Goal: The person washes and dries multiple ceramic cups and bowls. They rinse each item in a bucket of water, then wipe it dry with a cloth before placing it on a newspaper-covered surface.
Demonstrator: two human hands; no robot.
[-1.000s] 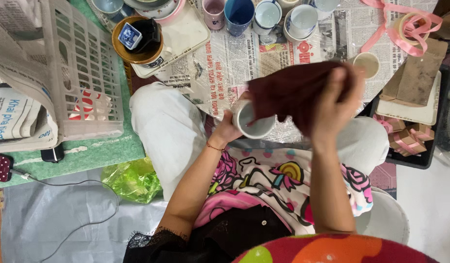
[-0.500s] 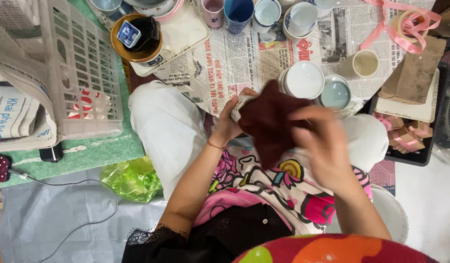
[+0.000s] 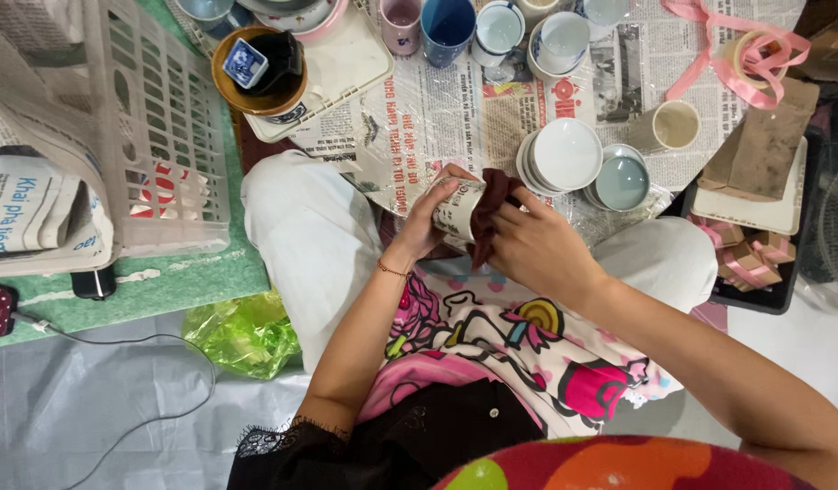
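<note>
Wiping underway: left hand (image 3: pixel 430 216) grips the patterned cup (image 3: pixel 457 209), right hand (image 3: pixel 537 247) presses the maroon cloth (image 3: pixel 490 210) inside; stacked white bowls (image 3: pixel 564 154) sit nearby, mugs (image 3: pixel 446 22) beyond.

Newspaper sheet (image 3: pixel 492 100) covers the work surface ahead of the knees. Cup (image 3: pixel 459 210) sits at its near edge, left hand (image 3: pixel 428 218) on the cup's left side, right hand (image 3: pixel 537 249) on its right. Cloth (image 3: pixel 492 218) lies between right hand and cup. Stack of bowls (image 3: pixel 564 156) just beyond the right hand; a lidded dish (image 3: pixel 621 181), possibly a second bowl, touches its right side. Row of mugs (image 3: pixel 478 27) along the far edge. Tray (image 3: pixel 346 73) at the far left corner. Basket (image 3: pixel 147 136) left of the sheet, on the mat (image 3: pixel 165 281). Ribbon (image 3: pixel 736 54) at the far right corner.
</note>
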